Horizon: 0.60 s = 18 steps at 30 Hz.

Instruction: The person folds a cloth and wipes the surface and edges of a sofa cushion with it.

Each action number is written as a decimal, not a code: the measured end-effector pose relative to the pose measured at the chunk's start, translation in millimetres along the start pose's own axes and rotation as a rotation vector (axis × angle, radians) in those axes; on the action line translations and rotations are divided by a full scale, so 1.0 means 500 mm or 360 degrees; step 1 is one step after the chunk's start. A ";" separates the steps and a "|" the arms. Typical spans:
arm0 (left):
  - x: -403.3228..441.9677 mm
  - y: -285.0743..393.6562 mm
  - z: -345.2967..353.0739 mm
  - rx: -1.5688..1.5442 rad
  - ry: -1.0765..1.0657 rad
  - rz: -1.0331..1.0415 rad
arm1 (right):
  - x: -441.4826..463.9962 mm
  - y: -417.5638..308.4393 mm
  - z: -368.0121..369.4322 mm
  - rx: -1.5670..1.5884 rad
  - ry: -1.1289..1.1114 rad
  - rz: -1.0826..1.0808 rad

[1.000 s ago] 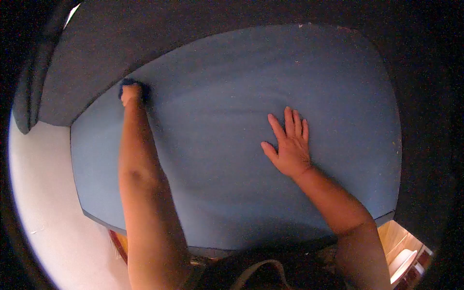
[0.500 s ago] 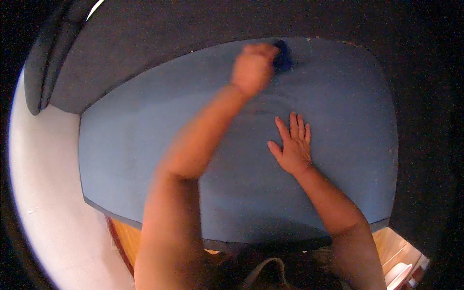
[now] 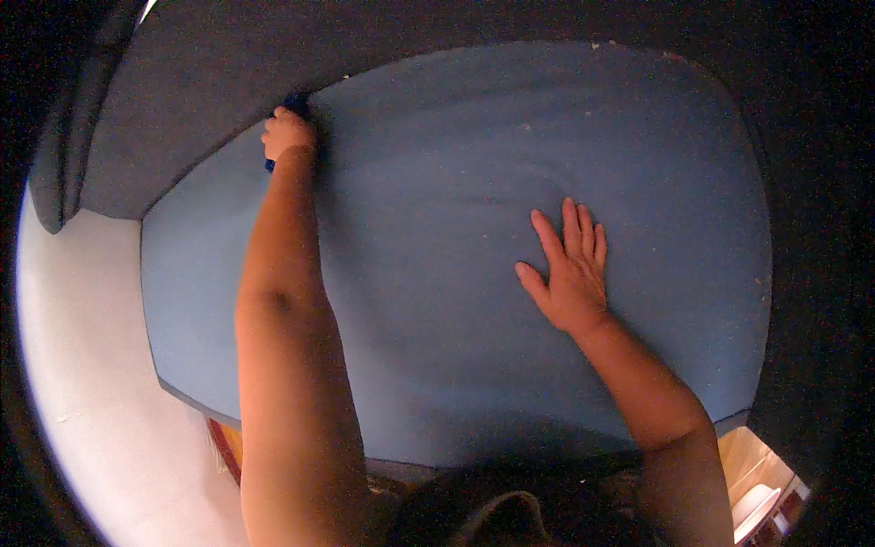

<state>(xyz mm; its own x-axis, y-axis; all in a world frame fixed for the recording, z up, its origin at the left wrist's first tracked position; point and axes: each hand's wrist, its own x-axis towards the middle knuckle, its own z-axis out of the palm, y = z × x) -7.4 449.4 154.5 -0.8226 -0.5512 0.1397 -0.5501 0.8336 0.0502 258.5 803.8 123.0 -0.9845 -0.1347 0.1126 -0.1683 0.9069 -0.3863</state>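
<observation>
1. The right hand (image 3: 574,292) rests palm down, fingers spread, on a wide blue cushion (image 3: 437,301) with faint creases.
2. Farther away, the left hand (image 3: 292,134) curls around a dark blue bundle (image 3: 296,102) at the cushion's far left edge. The bundle looks light and soft, probably cloth, and is likely best gripped bunched under the palm.
3. Beyond rises dark grey upholstery (image 3: 228,68); pale specks (image 3: 673,58) dot the cushion's far right edge.
</observation>
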 end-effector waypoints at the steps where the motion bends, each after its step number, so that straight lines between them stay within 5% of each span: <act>1: 0.010 0.007 0.002 -0.0003 -0.0012 0.0002 | 0.003 -0.003 -0.006 0.0008 -0.0019 0.0012; 8: 0.031 0.160 -0.013 -0.0026 -0.0104 0.0168 | 0.007 -0.002 -0.026 0.0008 0.0022 0.0023; 15: -0.019 0.143 -0.051 -0.0058 -0.0048 0.0610 | -0.007 -0.003 -0.056 0.0009 0.0080 0.0024; 17: -0.029 0.125 -0.042 -0.0999 -0.0565 0.1590 | -0.016 0.013 -0.049 0.0026 0.0049 0.0032; 18: -0.048 0.108 -0.057 -0.0998 -0.0567 0.1586 | -0.021 0.016 -0.046 0.0028 0.0046 0.0031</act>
<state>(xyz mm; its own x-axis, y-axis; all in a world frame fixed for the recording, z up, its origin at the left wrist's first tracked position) -13.3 508.5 182.2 -0.8910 0.4389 0.1161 0.4244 0.7145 0.5562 268.5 821.5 139.9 -0.9858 -0.1055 0.1310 -0.1503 0.9021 -0.4046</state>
